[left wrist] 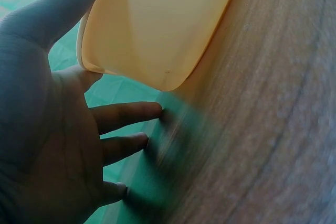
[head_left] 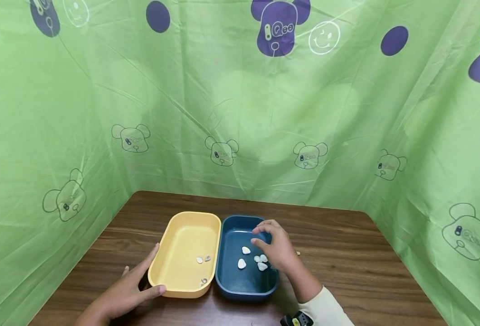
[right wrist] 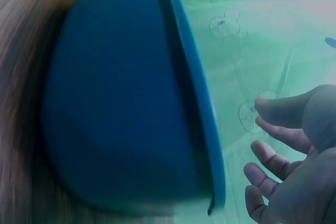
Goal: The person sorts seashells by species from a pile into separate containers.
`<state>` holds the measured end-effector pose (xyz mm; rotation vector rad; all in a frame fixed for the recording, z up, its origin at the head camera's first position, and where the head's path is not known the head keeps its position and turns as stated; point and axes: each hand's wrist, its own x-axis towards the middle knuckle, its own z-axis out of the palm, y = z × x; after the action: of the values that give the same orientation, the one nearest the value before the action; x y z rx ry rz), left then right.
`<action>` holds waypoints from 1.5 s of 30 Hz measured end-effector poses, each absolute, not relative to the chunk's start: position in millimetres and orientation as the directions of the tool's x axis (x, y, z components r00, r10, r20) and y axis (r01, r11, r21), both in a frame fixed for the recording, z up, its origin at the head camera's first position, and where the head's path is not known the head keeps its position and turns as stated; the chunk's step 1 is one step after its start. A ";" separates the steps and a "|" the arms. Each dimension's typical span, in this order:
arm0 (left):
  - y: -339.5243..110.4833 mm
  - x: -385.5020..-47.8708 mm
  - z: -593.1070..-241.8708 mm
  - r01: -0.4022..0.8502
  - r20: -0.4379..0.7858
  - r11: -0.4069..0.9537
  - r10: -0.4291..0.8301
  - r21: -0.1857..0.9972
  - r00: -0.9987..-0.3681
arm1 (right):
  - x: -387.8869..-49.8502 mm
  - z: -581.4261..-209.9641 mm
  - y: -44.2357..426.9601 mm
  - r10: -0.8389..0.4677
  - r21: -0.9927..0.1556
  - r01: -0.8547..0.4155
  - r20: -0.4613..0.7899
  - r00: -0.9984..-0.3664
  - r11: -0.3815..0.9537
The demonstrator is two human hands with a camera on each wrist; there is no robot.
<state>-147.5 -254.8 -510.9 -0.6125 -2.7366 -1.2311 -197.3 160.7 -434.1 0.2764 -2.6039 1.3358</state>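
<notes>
A yellow rectangular tray (head_left: 184,228) and a dark blue tray (head_left: 231,283) stand side by side on the table. My left hand (head_left: 127,290) spans the yellow tray's near left corner. Its thumb and index finger touch the outside, while the other fingers spread toward the tabletop in the left wrist view. Over the blue tray's right side hovers my right hand (head_left: 278,246), fingers loosely bent and nothing visible between them. Several small white pebbles or shells (head_left: 241,263) lie in the blue tray. A few small greyish pieces (head_left: 199,260) lie in the yellow one.
Both trays sit on a brown wood-grain table (head_left: 337,253). A tiny pale piece (head_left: 298,253) lies right of the blue tray, close to the right forearm. Green printed cloth (head_left: 240,104) hangs around the back and sides. A dark wrist device (head_left: 297,319) shows below the right sleeve.
</notes>
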 end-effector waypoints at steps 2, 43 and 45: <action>-254.7 -147.7 -510.0 0.389 0.231 0.598 0.325 0.701 -0.917 | -197.6 -435.2 165.8 -0.052 -0.780 -0.251 0.271 -0.961 0.574; -256.0 -148.5 -512.0 0.380 0.215 0.608 0.329 0.697 -0.920 | -200.1 -484.5 263.7 0.152 -0.811 -0.087 0.212 -0.965 0.579; -255.8 -148.5 -512.0 0.383 0.218 0.613 0.328 0.691 -0.919 | -201.3 -487.2 267.0 0.154 -0.812 -0.068 0.191 -0.969 0.580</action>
<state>-148.5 -255.8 -512.0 -0.6088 -2.7586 -1.2078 -201.3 267.0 -487.2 -0.0716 -2.5711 1.3360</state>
